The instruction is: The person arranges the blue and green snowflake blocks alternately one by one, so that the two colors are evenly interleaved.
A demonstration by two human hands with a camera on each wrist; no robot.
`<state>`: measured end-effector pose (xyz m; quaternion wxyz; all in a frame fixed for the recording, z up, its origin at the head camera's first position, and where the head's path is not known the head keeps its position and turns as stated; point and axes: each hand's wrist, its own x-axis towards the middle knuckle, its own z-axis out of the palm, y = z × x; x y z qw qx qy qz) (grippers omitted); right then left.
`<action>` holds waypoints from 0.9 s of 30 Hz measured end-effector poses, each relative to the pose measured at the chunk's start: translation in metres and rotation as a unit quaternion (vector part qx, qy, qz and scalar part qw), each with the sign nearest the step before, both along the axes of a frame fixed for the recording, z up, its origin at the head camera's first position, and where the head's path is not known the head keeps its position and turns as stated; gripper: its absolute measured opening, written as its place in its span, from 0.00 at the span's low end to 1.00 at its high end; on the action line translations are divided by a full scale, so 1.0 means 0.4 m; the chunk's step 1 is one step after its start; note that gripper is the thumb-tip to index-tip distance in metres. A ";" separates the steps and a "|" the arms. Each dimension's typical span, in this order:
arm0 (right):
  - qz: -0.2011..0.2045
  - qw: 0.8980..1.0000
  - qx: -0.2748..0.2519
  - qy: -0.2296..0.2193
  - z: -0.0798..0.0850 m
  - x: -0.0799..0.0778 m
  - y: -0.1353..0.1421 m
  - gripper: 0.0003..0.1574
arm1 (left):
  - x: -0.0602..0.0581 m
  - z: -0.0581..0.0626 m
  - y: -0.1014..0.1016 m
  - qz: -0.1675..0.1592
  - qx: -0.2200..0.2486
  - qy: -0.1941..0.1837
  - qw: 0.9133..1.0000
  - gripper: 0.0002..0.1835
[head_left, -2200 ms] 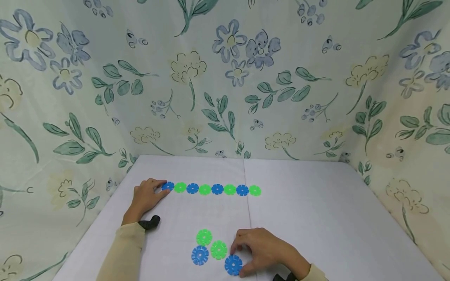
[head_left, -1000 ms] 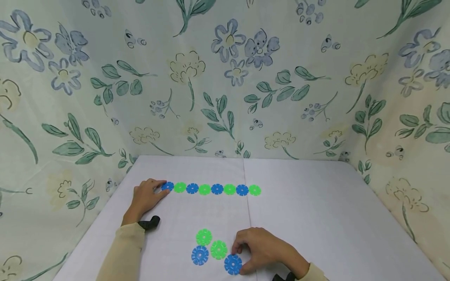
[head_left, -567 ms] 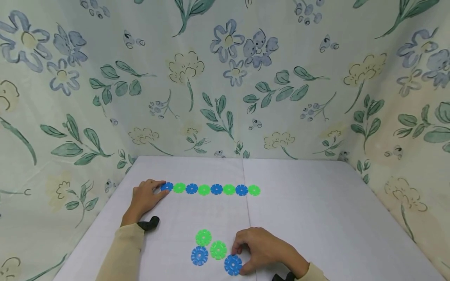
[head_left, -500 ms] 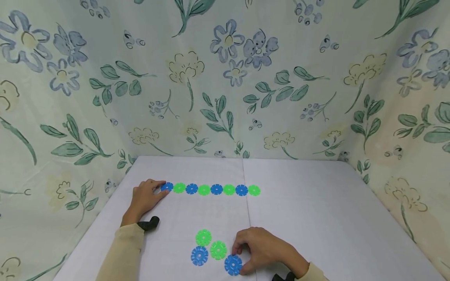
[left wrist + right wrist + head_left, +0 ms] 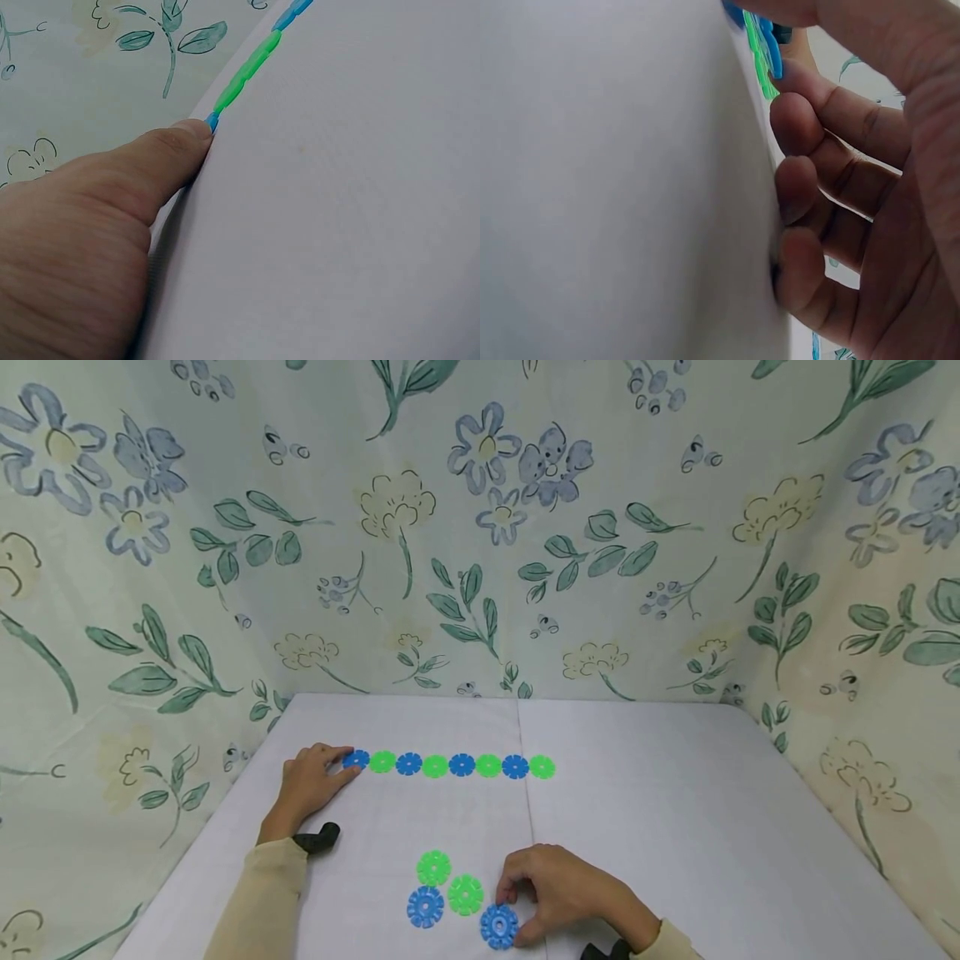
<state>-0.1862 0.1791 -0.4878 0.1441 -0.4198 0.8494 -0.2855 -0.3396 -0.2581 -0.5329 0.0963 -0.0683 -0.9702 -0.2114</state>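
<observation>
Notched plastic discs, alternating blue and green, form a row across the far part of the table. My left hand point(image 5: 309, 783) pinches the blue disc point(image 5: 357, 760) at the row's left end between thumb and finger. In the left wrist view, the thumb point(image 5: 176, 146) is at that disc's edge. Near the front, my right hand point(image 5: 562, 889) holds another blue disc point(image 5: 498, 927) by its edges. The right wrist view shows this blue disc point(image 5: 769, 46) between thumb and index fingertip, its other fingers curled by the tabletop. The row's far right disc point(image 5: 542, 767) is green.
Left of my right hand lie two green discs point(image 5: 466, 894) and one blue disc point(image 5: 425, 907), close together. A white cloth with a crease point(image 5: 531, 814) covers the table. Floral curtains point(image 5: 480, 568) enclose the back and sides. Black wrist mounts point(image 5: 318, 838) sit at both wrists.
The blue disc in my right fingers has shifted very slightly right, and its face looks different in the light. My left hand and the row hold their place.
</observation>
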 end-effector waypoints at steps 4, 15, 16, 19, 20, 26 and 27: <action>-0.001 1.000 -0.004 -0.009 0.000 0.000 0.002 0.19 | 0.002 0.002 -0.001 -0.001 0.001 0.002 1.000 0.33; 0.000 1.000 -0.014 0.020 0.007 -0.004 0.015 0.20 | 0.002 0.002 -0.002 0.000 -0.002 0.001 1.000 0.33; -0.001 1.000 -0.014 0.024 0.009 -0.004 0.016 0.20 | 0.002 0.002 -0.002 0.000 -0.002 0.001 1.000 0.33; -0.004 0.999 -0.016 0.029 0.015 -0.004 0.017 0.19 | 0.002 0.004 -0.001 0.000 -0.002 0.003 1.000 0.32; -0.007 0.999 -0.016 0.028 0.017 -0.003 0.017 0.19 | 0.003 0.005 0.000 0.000 -0.002 0.003 1.000 0.32; -0.018 0.999 -0.024 0.036 0.026 -0.006 0.021 0.19 | 0.004 0.006 0.001 0.000 -0.001 0.004 1.000 0.32; -0.018 0.999 -0.028 0.038 0.027 -0.007 0.023 0.20 | 0.003 0.006 0.001 -0.001 -0.001 0.004 1.000 0.32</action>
